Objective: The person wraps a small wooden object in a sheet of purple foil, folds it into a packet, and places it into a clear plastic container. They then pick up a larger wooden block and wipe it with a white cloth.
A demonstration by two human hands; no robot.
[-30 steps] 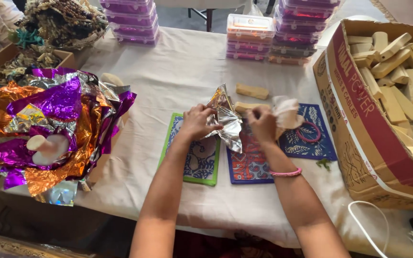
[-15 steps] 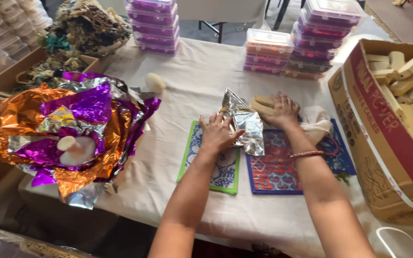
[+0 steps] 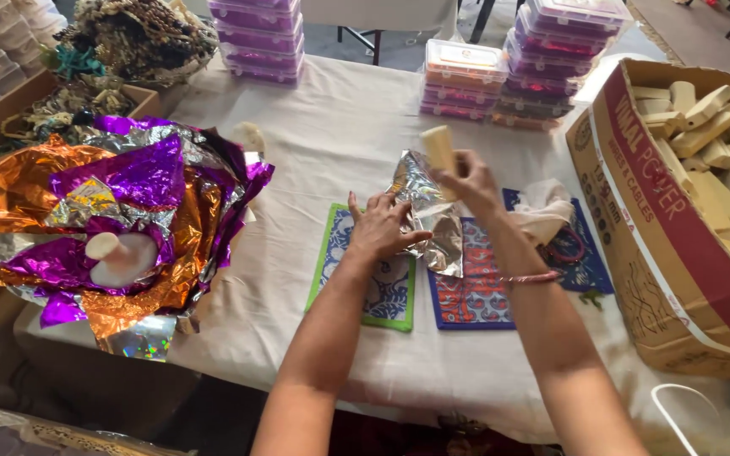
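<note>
A person's right hand [image 3: 466,179] lifts a pale wooden block [image 3: 439,150] while the left hand [image 3: 379,226] presses crinkled silver foil [image 3: 429,215] onto a white-clothed table [image 3: 331,143].

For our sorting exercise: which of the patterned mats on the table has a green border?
The left mat, under the left hand. Its edge is bright green, while the mat beside it and the one at the far right are edged dark blue.

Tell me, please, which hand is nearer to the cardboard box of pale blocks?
The right hand, lifted above the mats and holding a pale block, is nearer the cardboard box. The left hand lies farther off, on the silver foil.
</note>
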